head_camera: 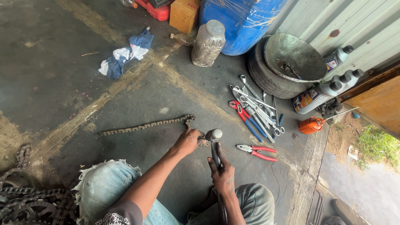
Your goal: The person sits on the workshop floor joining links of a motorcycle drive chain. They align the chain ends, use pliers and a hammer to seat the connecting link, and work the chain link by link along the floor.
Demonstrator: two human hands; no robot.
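A long rusty chain (146,124) lies stretched out on the dark floor (54,75), running off to the left. Its near end is right at the left hand (187,141). That hand is closed down on the end of the chain and presses it flat, probably so it cannot jump or slide. The fingers hide the last links, so I cannot tell just how they are pinched.

The right hand (222,174) is wrapped tight around the dark handle of a hammer (215,141). The round metal head of the hammer sits just beside the left hand, right over the end of the chain. The hammer is held close and low, which looks like a way to hit a small spot with care.

Red-handled pliers (258,151) lie near the hammer, on the right, easy to grab. A bit farther away is a pile of wrenches (256,106), kept together in one place. Behind them an old tyre (266,77) holds a metal bowl (293,56). Oil bottles (318,96) lean by the wall, and an orange oil can (311,125) lies on its side close by. More heavy chain (25,196) is heaped at the far left.
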